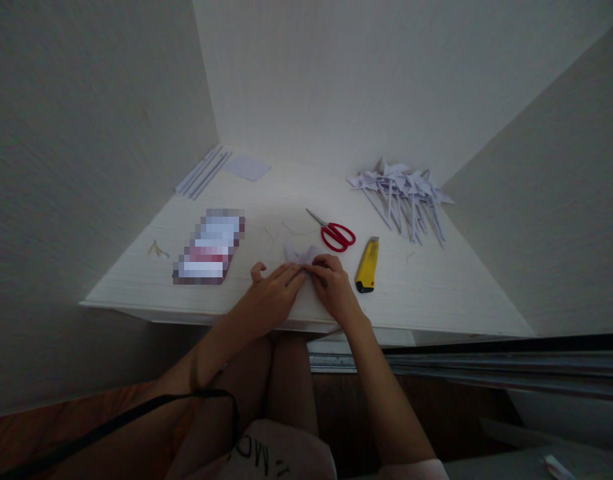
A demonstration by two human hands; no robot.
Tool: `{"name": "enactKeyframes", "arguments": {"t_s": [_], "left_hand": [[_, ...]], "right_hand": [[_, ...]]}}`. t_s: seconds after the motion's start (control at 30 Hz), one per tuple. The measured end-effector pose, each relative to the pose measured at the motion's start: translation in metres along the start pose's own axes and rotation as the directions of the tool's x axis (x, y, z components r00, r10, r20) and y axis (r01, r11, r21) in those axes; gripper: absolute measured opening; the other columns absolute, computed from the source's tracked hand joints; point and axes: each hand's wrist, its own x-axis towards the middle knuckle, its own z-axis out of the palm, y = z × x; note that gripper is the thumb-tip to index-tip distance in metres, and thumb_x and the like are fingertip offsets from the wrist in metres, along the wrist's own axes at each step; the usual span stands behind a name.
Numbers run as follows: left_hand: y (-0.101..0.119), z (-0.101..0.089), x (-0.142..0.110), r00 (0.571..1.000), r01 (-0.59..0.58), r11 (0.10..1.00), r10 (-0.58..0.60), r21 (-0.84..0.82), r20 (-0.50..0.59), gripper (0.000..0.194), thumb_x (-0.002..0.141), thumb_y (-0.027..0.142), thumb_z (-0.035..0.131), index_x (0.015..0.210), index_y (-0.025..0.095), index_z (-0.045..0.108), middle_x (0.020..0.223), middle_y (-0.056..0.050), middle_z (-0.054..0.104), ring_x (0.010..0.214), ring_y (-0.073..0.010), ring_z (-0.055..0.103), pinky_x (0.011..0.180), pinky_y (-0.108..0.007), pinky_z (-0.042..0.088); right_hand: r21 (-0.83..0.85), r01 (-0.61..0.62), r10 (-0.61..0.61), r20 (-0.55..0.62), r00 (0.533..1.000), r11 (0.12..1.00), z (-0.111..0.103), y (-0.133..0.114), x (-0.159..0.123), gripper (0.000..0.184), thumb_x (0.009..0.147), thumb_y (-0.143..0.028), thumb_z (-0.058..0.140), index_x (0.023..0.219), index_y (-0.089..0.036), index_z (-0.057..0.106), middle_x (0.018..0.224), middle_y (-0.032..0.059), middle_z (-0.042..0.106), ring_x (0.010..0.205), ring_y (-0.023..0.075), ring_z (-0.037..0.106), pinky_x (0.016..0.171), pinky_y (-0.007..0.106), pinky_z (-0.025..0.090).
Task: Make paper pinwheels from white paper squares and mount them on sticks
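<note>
A small piece of folded white paper [300, 254] lies on the white table [426, 293] near its front edge. My left hand [273, 293] rests on the paper's near side, fingers stretched forward and pressed flat on it. My right hand [333, 283] meets it from the right, fingers curled and pinching the paper's edge. Both hands touch at the fingertips over the paper.
Red-handled scissors [336, 233] and a yellow utility knife [367, 265] lie right of the hands. A pile of white paper pinwheels on sticks [403, 193] sits at the back right. White sticks [203, 173], a paper sheet [247, 167] and a blurred-out object [211, 247] lie left. Walls enclose the table.
</note>
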Motion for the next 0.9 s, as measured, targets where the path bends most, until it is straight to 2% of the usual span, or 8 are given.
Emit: {"name": "enactKeyframes", "arguments": {"t_s": [0.2,0.27,0.37,0.47,0.57,0.67,0.8,0.9], "left_hand": [[0.0,0.0,0.002,1.0,-0.017,0.999,0.017,0.038,0.005,0.03,0.085,0.011,0.034,0.108,0.017,0.052,0.119,-0.01,0.055,0.111,-0.023,0.05,0.09,-0.05,0.031],[0.0,0.001,0.002,0.999,-0.033,0.998,0.033,0.049,-0.017,0.029,0.086,0.011,0.033,0.108,0.016,0.052,0.118,-0.01,0.056,0.111,-0.0222,0.049,0.091,-0.049,0.03],[0.0,0.002,0.002,0.998,-0.031,0.998,0.034,0.062,-0.048,0.028,0.088,0.013,0.031,0.108,0.015,0.051,0.118,-0.011,0.057,0.113,-0.0213,0.048,0.092,-0.049,0.029],[0.001,0.001,0.001,0.999,-0.029,0.997,0.032,0.074,-0.041,0.028,0.088,0.014,0.032,0.107,0.015,0.052,0.118,-0.012,0.057,0.115,-0.0221,0.047,0.091,-0.048,0.029],[0.001,0.0,0.001,1.0,-0.02,0.997,0.022,0.072,-0.022,0.029,0.088,0.013,0.031,0.108,0.015,0.051,0.12,-0.011,0.055,0.116,-0.0216,0.047,0.091,-0.049,0.03],[0.001,0.0,0.0,1.0,-0.013,0.998,0.014,0.061,-0.011,0.03,0.088,0.014,0.029,0.11,0.014,0.05,0.122,-0.011,0.054,0.116,-0.021,0.046,0.092,-0.049,0.03],[0.001,0.001,0.0,1.0,-0.003,0.999,0.003,0.05,-0.009,0.031,0.088,0.014,0.029,0.11,0.014,0.051,0.121,-0.014,0.055,0.115,-0.0223,0.047,0.093,-0.049,0.03],[0.001,0.001,0.0,1.0,0.004,0.999,-0.003,0.048,-0.008,0.031,0.088,0.015,0.03,0.111,0.015,0.051,0.121,-0.013,0.054,0.115,-0.0223,0.047,0.093,-0.049,0.03]], "right_hand": [[0.023,-0.01,0.01,-0.003,1.0,1.0,-0.001,-0.001,0.0,0.023,0.08,-0.01,0.05,0.093,-0.017,0.066,0.091,0.0089,0.056,0.09,0.019,0.05,0.082,0.035,0.046],[0.026,-0.032,0.034,-0.043,0.999,0.999,-0.004,-0.001,0.003,0.02,0.08,-0.013,0.051,0.094,-0.017,0.066,0.092,0.009,0.055,0.088,0.0183,0.051,0.08,0.033,0.046],[-0.071,-0.033,0.026,-0.099,0.995,0.997,-0.008,-0.001,0.015,0.024,0.08,-0.014,0.051,0.1,-0.018,0.064,0.096,0.0095,0.053,0.092,0.0195,0.05,0.083,0.036,0.043],[-0.234,0.048,-0.047,0.011,0.999,0.971,-0.012,0.001,0.033,0.028,0.079,-0.013,0.054,0.103,-0.024,0.064,0.104,0.0091,0.052,0.102,0.0234,0.043,0.086,0.043,0.036],[-0.304,0.112,-0.081,0.112,0.99,0.946,-0.012,0.006,0.047,0.02,0.079,-0.015,0.055,0.09,-0.026,0.068,0.109,0.007,0.053,0.103,0.025,0.04,0.084,0.045,0.032],[-0.3,0.14,-0.107,0.126,0.986,0.943,-0.012,0.013,0.052,0.015,0.079,-0.017,0.057,0.083,-0.025,0.069,0.105,0.0066,0.056,0.103,0.0249,0.04,0.084,0.044,0.031],[-0.239,0.191,-0.155,0.161,0.975,0.952,-0.011,0.021,0.053,0.022,0.08,-0.014,0.055,0.095,-0.026,0.065,0.106,0.0061,0.057,0.104,0.0226,0.043,0.087,0.043,0.03],[-0.173,0.211,-0.185,0.158,0.97,0.962,-0.01,0.023,0.053,0.018,0.08,-0.015,0.055,0.092,-0.024,0.066,0.099,0.0047,0.061,0.101,0.0205,0.048,0.089,0.042,0.028]]}}
